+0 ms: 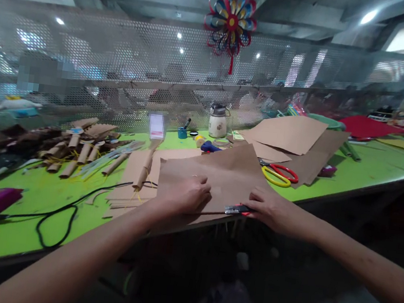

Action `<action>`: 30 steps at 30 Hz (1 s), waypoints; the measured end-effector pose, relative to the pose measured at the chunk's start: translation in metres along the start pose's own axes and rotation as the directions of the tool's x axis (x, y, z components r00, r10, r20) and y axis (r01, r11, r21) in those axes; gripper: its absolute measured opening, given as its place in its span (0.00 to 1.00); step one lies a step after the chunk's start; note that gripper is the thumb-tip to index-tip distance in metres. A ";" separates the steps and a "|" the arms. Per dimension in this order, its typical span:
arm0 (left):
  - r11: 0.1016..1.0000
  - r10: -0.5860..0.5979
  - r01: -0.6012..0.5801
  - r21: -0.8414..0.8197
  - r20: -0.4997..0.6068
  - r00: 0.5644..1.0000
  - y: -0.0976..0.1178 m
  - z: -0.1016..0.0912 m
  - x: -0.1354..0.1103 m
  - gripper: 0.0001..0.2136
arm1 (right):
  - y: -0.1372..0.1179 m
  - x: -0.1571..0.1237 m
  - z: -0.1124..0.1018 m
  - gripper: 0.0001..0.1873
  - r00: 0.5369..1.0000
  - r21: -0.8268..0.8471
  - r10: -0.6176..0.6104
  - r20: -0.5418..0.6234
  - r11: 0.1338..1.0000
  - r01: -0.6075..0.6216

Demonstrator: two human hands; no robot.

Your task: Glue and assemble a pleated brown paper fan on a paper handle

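A large sheet of brown paper (224, 166) lies at the front edge of the table, its far corner raised. My left hand (195, 194) rests on its near part with fingers curled down against it; the fingertips are hidden. To the right, my right hand (263, 207) is closed around a box cutter (237, 209) with a black and red handle. The cutter's metal end points left along the sheet's near edge. Beyond my right hand are scissors (277, 176) with one red and one yellow handle. More brown sheets (130, 182) are stacked to the left, partly under the paper.
Rolled brown tubes (83, 152) with yellow strings are heaped at left. A black cord (75, 205) loops across the green table (10, 241). At the back are a phone (157, 126), a white jug (218, 123) and a mesh screen (126, 49). Larger brown sheets (292, 135) lie right.
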State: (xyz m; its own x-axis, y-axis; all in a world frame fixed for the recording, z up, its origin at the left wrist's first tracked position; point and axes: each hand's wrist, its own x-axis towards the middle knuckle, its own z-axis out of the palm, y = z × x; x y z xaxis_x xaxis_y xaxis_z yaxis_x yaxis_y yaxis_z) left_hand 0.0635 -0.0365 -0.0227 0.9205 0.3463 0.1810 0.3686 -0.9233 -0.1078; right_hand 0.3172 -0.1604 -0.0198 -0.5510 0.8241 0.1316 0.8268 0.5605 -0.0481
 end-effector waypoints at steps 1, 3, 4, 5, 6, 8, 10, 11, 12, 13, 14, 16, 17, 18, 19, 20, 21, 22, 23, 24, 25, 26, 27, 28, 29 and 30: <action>1.000 -0.013 0.013 0.001 -0.003 1.000 0.002 -0.001 -0.003 0.14 | 0.000 0.000 0.000 0.13 1.000 0.004 0.000 0.002 1.000 0.000; 0.999 -0.052 0.052 -0.011 -0.022 0.998 0.006 -0.002 -0.009 0.15 | 0.001 0.000 0.001 0.13 1.000 0.005 -0.004 -0.006 1.000 0.004; 0.997 -0.069 0.069 -0.025 -0.030 0.997 0.007 -0.003 -0.012 0.15 | 0.001 0.000 0.002 0.13 1.000 0.001 -0.007 -0.011 1.000 0.007; 0.996 -0.079 0.077 -0.041 -0.036 0.996 0.009 -0.003 -0.014 0.16 | 0.002 0.000 0.002 0.13 1.000 -0.003 -0.012 -0.017 1.000 0.012; 0.995 -0.079 0.077 -0.056 -0.036 0.996 0.010 -0.004 -0.016 0.17 | 0.002 0.000 0.003 0.14 1.000 -0.005 -0.016 -0.021 1.000 0.016; 0.995 -0.072 0.069 -0.074 -0.028 0.997 0.011 -0.005 -0.017 0.18 | 0.002 -0.001 0.003 0.13 0.999 -0.002 -0.022 -0.038 1.000 0.021; 0.995 -0.061 0.060 -0.085 -0.015 0.998 0.010 -0.004 -0.016 0.19 | 0.003 -0.002 0.005 0.13 0.999 0.009 -0.023 -0.047 1.000 0.024; 0.995 -0.059 0.057 -0.085 -0.013 0.998 0.009 -0.004 -0.016 0.19 | 0.003 -0.002 0.005 0.13 0.999 0.013 -0.023 -0.049 1.000 0.024; 0.995 -0.057 0.056 -0.083 -0.011 0.998 0.009 -0.003 -0.015 0.19 | 0.003 -0.003 0.006 0.14 0.999 0.017 -0.022 -0.049 1.000 0.023; 0.995 -0.057 0.055 -0.080 -0.011 0.998 0.008 -0.002 -0.015 0.19 | 0.003 -0.003 0.006 0.14 0.999 0.025 -0.021 -0.045 0.999 0.023; 0.996 -0.055 0.054 -0.077 -0.010 0.998 0.007 -0.001 -0.014 0.19 | 0.003 -0.004 0.006 0.15 0.999 0.035 -0.022 -0.038 0.999 0.023; 0.996 -0.053 0.052 -0.073 -0.014 0.998 0.007 0.000 -0.014 0.19 | 0.003 -0.004 0.005 0.16 0.999 0.054 -0.025 -0.025 0.998 0.026; 0.996 -0.052 0.050 -0.072 -0.015 0.999 0.007 0.001 -0.014 0.19 | 0.003 -0.005 0.005 0.16 1.000 0.062 -0.027 -0.015 0.998 0.028; 0.996 -0.050 0.049 -0.071 -0.017 0.999 0.007 0.001 -0.015 0.19 | 0.003 -0.005 0.003 0.16 1.000 0.070 -0.028 -0.008 0.997 0.028; 0.996 -0.050 0.049 -0.068 -0.022 0.998 0.007 0.001 -0.015 0.19 | 0.003 -0.006 0.002 0.16 1.000 0.076 -0.028 -0.004 0.997 0.028; 0.997 -0.050 0.048 -0.065 -0.026 0.998 0.007 0.001 -0.015 0.19 | 0.003 -0.006 0.001 0.16 1.000 0.082 -0.026 -0.002 0.996 0.026; 0.997 -0.051 0.049 -0.061 -0.030 0.998 0.007 0.001 -0.016 0.18 | 0.003 -0.007 0.000 0.16 1.000 0.087 -0.025 -0.003 0.996 0.025; 0.997 -0.051 0.049 -0.058 -0.035 0.998 0.008 0.000 -0.016 0.18 | 0.003 -0.007 -0.002 0.16 1.000 0.092 -0.024 -0.004 0.995 0.024; 0.997 -0.050 0.048 -0.055 -0.039 0.998 0.008 0.000 -0.016 0.19 | 0.003 -0.007 -0.003 0.16 1.000 0.096 -0.021 -0.005 0.995 0.021; 0.997 -0.047 0.045 -0.056 -0.036 0.998 0.008 0.000 -0.016 0.19 | 0.003 -0.006 -0.004 0.16 1.000 0.098 -0.018 -0.003 0.995 0.018; 0.997 -0.045 0.043 -0.058 -0.034 0.998 0.008 -0.001 -0.016 0.19 | 0.003 -0.005 -0.004 0.16 1.000 0.101 -0.016 0.001 0.995 0.016; 0.997 -0.045 0.043 -0.060 -0.031 0.998 0.008 -0.001 -0.016 0.19 | 0.003 -0.004 -0.005 0.16 1.000 0.105 -0.015 0.006 0.994 0.014; 0.997 -0.048 0.046 -0.062 -0.031 0.998 0.008 -0.001 -0.016 0.19 | 0.002 -0.003 -0.006 0.15 1.000 0.112 -0.014 0.016 0.994 0.012; 0.997 -0.051 0.049 -0.061 -0.029 0.998 0.008 -0.001 -0.016 0.20 | 0.002 -0.001 -0.006 0.15 1.000 0.121 -0.011 0.029 0.993 0.008; 0.997 -0.053 0.051 -0.058 -0.027 0.998 0.008 0.000 -0.016 0.20 | 0.002 0.000 -0.007 0.16 0.999 0.130 -0.009 0.043 0.991 0.004; 0.997 -0.054 0.053 -0.052 -0.028 0.998 0.008 0.000 -0.016 0.20 | 0.001 0.001 -0.007 0.16 0.998 0.141 -0.008 0.055 0.990 0.001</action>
State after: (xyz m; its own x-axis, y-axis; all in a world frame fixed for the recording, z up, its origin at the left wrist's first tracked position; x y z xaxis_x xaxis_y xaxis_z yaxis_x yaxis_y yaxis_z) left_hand 0.0520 -0.0491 -0.0263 0.8951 0.3912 0.2141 0.4095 -0.9111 -0.0473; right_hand 0.3188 -0.1596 -0.0130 -0.5633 0.8226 0.0778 0.8022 0.5671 -0.1868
